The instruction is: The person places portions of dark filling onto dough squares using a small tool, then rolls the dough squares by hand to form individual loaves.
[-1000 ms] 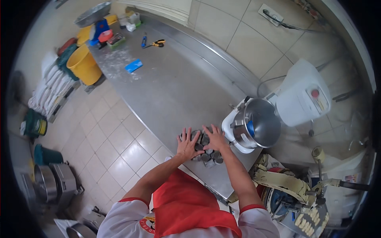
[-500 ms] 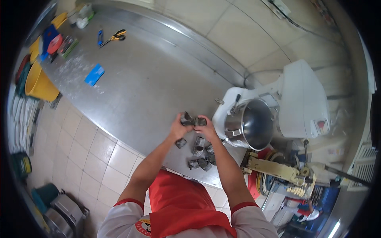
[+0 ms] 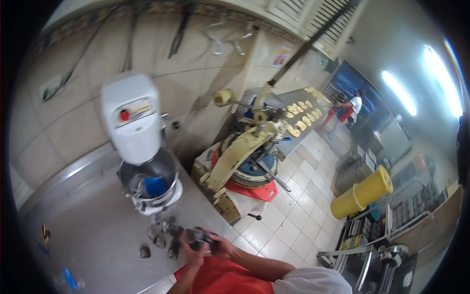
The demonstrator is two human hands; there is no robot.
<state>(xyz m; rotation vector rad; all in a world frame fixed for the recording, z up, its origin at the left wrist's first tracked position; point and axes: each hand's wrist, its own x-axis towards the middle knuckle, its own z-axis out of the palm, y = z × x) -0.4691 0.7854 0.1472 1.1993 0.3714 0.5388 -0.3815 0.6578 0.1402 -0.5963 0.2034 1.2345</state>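
Note:
Both my hands are raised at the steel table's front edge, around a cluster of small dark grey metal tins that look like baking moulds. My left hand grips them from the near left. My right hand closes round the right end of the cluster; blur hides how many tins each hand has. Just left of my hands, several more tins lie loose on the steel table. One tin sits a little apart from the others.
Behind the tins stands a white mixer with a steel bowl, a blue patch inside. A cream-coloured machine is to its right. Pale dough pieces lie on a far table, near another person. Yellow bins stand on the right.
The view has swung to the right, toward the machine and the room. My hands have come from over the table to its front edge, still holding tins.

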